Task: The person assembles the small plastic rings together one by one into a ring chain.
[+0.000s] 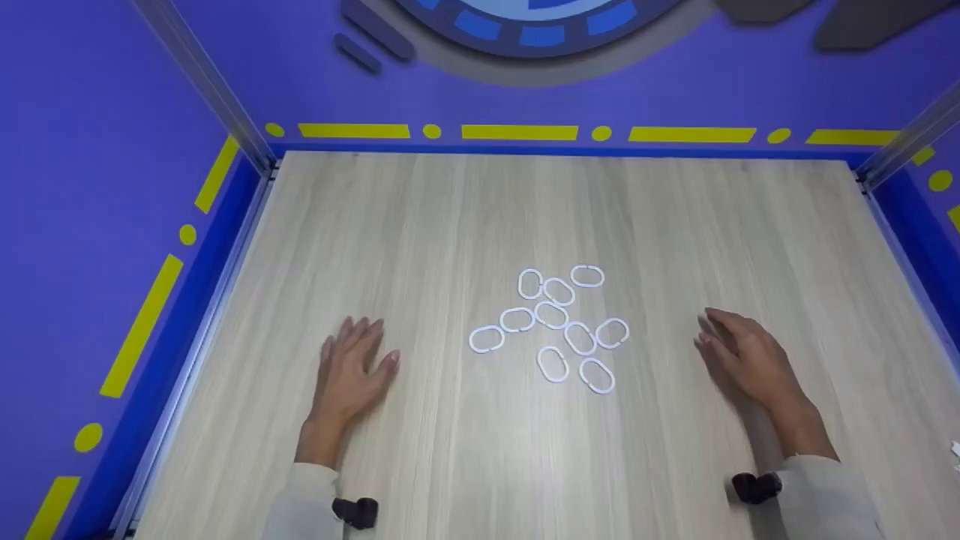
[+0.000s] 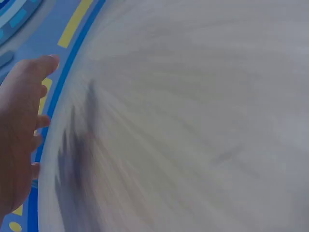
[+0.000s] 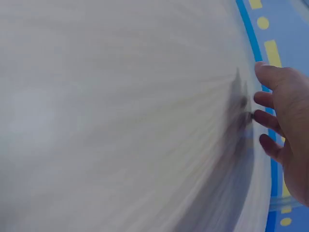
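Observation:
Several white oval plastic rings [image 1: 517, 331] lie loosely scattered around the middle of the wooden table, some touching or overlapping; a few show a small gap in the loop. To their left is my left hand [image 1: 351, 379], palm down, fingers spread and thumb out toward the rings. My right hand [image 1: 754, 360] is to their right, its fingers relaxed and pointing inward. Neither hand holds anything or touches a ring. In the left wrist view, the left hand [image 2: 21, 130] appears along the left edge; in the right wrist view, the right hand [image 3: 287, 121] shows loosely bent fingers.
Blue panels with yellow marks [image 1: 519, 133] border the wooden table [image 1: 420, 225] at the back and both sides, with metal rails [image 1: 199, 345] at the corners and edges. A small white object [image 1: 955, 448] sits at the far right edge. Each sleeve carries a black device [image 1: 358, 513].

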Available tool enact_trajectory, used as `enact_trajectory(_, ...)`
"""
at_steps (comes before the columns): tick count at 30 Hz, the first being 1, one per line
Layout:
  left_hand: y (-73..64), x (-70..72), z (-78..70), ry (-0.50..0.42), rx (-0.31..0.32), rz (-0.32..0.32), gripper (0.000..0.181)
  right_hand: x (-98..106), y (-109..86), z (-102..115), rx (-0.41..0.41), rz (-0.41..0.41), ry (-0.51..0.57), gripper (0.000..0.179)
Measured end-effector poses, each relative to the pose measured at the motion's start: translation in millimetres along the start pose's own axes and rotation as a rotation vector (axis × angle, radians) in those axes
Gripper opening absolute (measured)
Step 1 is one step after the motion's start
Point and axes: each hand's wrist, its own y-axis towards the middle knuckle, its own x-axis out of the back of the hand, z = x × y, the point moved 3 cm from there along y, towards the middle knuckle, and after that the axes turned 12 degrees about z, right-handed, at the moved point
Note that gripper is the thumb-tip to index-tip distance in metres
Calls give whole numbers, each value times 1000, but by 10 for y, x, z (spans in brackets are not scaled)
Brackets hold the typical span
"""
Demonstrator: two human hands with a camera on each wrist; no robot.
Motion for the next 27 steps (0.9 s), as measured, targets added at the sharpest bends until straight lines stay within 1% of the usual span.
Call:
enact_trajectory(3, 51, -45, -151, -100, -6, 0, 46, -15, 31, 130, 28, 22, 25, 41)
enact_trajectory(6, 133, -98, -316, -181, -27, -17, 32, -60, 110, 283, 72, 33, 48, 33)
enact_trajectory(9, 226, -164, -479, -218, -70, -17, 23, -137, 214, 430, 105, 57, 75, 30)
enact_trajectory(12, 322, -252, -632, -223, -115, 4, 20, -225, 318, 552, 126, 84, 94, 31)
enact_trajectory(13, 350, -287, -673, -222, -120, 14, 20, -257, 352, 586, 132, 97, 100, 31)
enact_trajectory(15, 397, -353, -745, -221, -123, 34, 20, -320, 419, 646, 148, 120, 107, 31)
enact_trajectory(18, 443, -439, -812, -205, -110, 47, 20, -415, 508, 715, 174, 150, 116, 30)
enact_trajectory(21, 496, -476, -865, -172, -104, 42, 18, -471, 588, 765, 187, 179, 134, 31)
enact_trajectory(23, 523, -483, -894, -149, -112, 40, 17, -497, 621, 784, 188, 204, 151, 33)
enact_trajectory(27, 574, -508, -955, -96, -128, 57, 17, -516, 659, 790, 159, 233, 161, 35)
